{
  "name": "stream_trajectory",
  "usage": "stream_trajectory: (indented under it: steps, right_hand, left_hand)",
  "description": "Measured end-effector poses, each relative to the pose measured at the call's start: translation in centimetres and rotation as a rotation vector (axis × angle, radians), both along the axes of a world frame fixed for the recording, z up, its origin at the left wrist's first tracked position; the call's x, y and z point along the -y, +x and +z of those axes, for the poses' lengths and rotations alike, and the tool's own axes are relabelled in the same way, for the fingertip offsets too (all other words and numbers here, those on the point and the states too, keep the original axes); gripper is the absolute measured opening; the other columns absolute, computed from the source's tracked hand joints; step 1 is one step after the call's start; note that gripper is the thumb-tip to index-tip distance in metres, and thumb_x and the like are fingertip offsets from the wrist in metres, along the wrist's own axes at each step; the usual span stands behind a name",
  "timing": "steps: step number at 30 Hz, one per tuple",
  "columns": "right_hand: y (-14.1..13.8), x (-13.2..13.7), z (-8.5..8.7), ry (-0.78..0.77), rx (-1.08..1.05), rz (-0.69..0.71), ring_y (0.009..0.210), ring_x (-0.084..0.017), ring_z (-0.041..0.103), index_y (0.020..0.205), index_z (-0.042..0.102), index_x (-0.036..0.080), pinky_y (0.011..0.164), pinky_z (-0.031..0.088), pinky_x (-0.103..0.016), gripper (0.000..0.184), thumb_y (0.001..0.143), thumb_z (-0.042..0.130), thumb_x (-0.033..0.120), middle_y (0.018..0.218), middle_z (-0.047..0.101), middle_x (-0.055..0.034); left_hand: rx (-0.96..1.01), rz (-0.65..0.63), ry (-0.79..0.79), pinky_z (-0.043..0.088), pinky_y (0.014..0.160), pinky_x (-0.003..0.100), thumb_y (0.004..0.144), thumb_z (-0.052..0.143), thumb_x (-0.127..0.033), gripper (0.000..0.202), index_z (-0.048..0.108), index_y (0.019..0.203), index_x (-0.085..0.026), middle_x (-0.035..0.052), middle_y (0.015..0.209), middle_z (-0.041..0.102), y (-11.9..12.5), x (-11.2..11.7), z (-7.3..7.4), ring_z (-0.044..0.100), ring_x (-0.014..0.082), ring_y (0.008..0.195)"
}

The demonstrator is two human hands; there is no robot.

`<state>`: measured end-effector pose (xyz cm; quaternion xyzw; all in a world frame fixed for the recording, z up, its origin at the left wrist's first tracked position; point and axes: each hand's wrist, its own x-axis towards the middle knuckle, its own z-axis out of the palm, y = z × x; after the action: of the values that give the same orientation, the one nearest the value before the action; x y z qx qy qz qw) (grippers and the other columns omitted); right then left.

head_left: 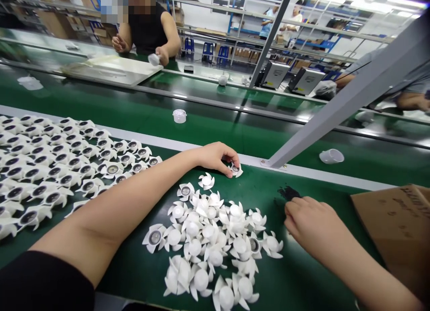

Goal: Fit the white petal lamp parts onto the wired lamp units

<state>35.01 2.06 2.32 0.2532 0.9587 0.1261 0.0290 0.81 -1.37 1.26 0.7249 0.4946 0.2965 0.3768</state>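
Observation:
My left hand (215,159) reaches across the green conveyor belt (302,257) and pinches a white finned plastic part (235,169) with a round dark centre. Below that hand lies a loose pile of similar white finned parts (208,244). Neat overlapping rows of these parts (50,168) lie under and beyond my left forearm, dark centres facing up. My right hand (312,223) rests palm down on the belt, fingers curled, next to a patch of black bits (289,193). Anything under its palm is hidden.
A grey metal upright (349,96) slants across the view to a metal rail (316,174). A cardboard sheet (396,226) lies at right. A white cup (331,156) and a white cap (179,116) sit on a farther belt. A co-worker (148,29) handles a white part beyond.

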Motion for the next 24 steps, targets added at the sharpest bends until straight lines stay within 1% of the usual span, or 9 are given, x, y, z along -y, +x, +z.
stream_trajectory:
  steps: [3, 5, 7, 9, 12, 15, 17, 20, 24]
  right_hand:
    - [-0.9, -1.7, 1.5, -0.228, -0.09, -0.044, 0.068, -0.02, 0.055, 0.069, 0.055, 0.021, 0.061, 0.038, -0.032, 0.017, 0.086, 0.05, 0.02, 0.071, 0.061, -0.0036]
    - [-2.9, -2.5, 2.8, -0.381, -0.199, -0.033, 0.068, -0.017, 0.055, 0.075, 0.057, 0.021, 0.061, 0.04, -0.03, 0.015, 0.087, 0.048, 0.022, 0.074, 0.062, -0.0025]
    - [-5.7, -3.0, 3.7, -0.5, -0.297, 0.017, 0.069, -0.016, 0.056, 0.077, 0.059, 0.021, 0.062, 0.042, -0.029, 0.014, 0.086, 0.048, 0.022, 0.076, 0.063, -0.0018]
    - [-8.8, -3.1, 3.9, -0.581, -0.352, 0.087, 0.07, -0.015, 0.056, 0.077, 0.06, 0.021, 0.064, 0.042, -0.027, 0.012, 0.083, 0.05, 0.02, 0.077, 0.063, -0.0014]
    - [-12.3, -3.2, 3.2, -0.629, -0.337, 0.175, 0.068, -0.014, 0.055, 0.075, 0.06, 0.02, 0.063, 0.041, -0.026, 0.011, 0.082, 0.052, 0.018, 0.076, 0.062, -0.0011]
    - [-13.8, -3.5, 2.2, -0.563, -0.268, 0.24, 0.067, -0.014, 0.054, 0.07, 0.056, 0.019, 0.061, 0.04, -0.026, 0.014, 0.084, 0.054, 0.02, 0.075, 0.061, -0.0018]
    - [-14.0, -3.8, 1.7, -0.449, -0.236, 0.291, 0.07, -0.016, 0.057, 0.071, 0.058, 0.019, 0.063, 0.041, -0.027, 0.017, 0.087, 0.052, 0.02, 0.078, 0.063, -0.0039]
    - [-14.0, -4.2, 1.2, -0.264, -0.208, 0.402, 0.077, -0.02, 0.064, 0.079, 0.064, 0.017, 0.067, 0.046, -0.03, 0.019, 0.091, 0.05, 0.019, 0.085, 0.067, -0.0082]
    - [-14.0, -4.9, -0.5, -0.037, -0.284, 0.577, 0.074, -0.023, 0.068, 0.086, 0.071, 0.018, 0.062, 0.052, -0.032, 0.019, 0.088, 0.052, 0.019, 0.088, 0.072, -0.0093]
  left_hand:
    - [0.045, 0.002, -0.038, 0.046, 0.092, 0.031, 0.061, 0.087, -0.027, 0.053, 0.067, 0.11, -0.022, 0.0015, 0.107, 0.074, 0.1, 0.0, 0.2, 0.065, 0.0194, 0.105]
    - [0.049, 0.003, -0.064, 0.045, 0.094, 0.032, 0.059, 0.088, -0.026, 0.062, 0.063, 0.115, -0.023, 0.0013, 0.107, 0.075, 0.2, 0.1, 0.5, 0.065, 0.0199, 0.107]
    - [0.02, -0.005, -0.064, 0.045, 0.096, 0.032, 0.06, 0.088, -0.024, 0.06, 0.062, 0.114, -0.023, 0.0009, 0.108, 0.075, 0.3, 0.1, 0.7, 0.066, 0.02, 0.108]
    - [-0.002, -0.016, -0.049, 0.044, 0.096, 0.031, 0.061, 0.087, -0.023, 0.057, 0.062, 0.113, -0.023, 0.0, 0.108, 0.076, 0.3, 0.1, 0.7, 0.067, 0.0195, 0.107]
    - [-0.03, -0.031, -0.003, 0.044, 0.094, 0.029, 0.062, 0.086, -0.024, 0.056, 0.063, 0.113, -0.025, -0.0022, 0.107, 0.075, 0.1, 0.0, 0.5, 0.067, 0.0188, 0.108]
    - [-0.051, -0.041, 0.019, 0.045, 0.093, 0.029, 0.062, 0.087, -0.027, 0.056, 0.062, 0.112, -0.026, -0.0034, 0.105, 0.076, -0.1, -0.2, 0.3, 0.067, 0.0191, 0.107]
    - [-0.059, -0.042, 0.011, 0.045, 0.091, 0.029, 0.062, 0.087, -0.031, 0.056, 0.061, 0.111, -0.026, -0.0043, 0.103, 0.076, -0.1, -0.2, 0.3, 0.067, 0.0189, 0.105]
    - [-0.113, -0.008, 0.007, 0.045, 0.086, 0.029, 0.06, 0.089, -0.037, 0.059, 0.061, 0.111, -0.028, -0.0053, 0.103, 0.076, -0.1, -0.1, 0.7, 0.067, 0.0193, 0.102]
    - [-0.198, 0.017, -0.018, 0.046, 0.086, 0.03, 0.059, 0.088, -0.045, 0.061, 0.06, 0.112, -0.031, -0.0061, 0.108, 0.074, 0.1, 0.1, 1.3, 0.066, 0.0209, 0.106]
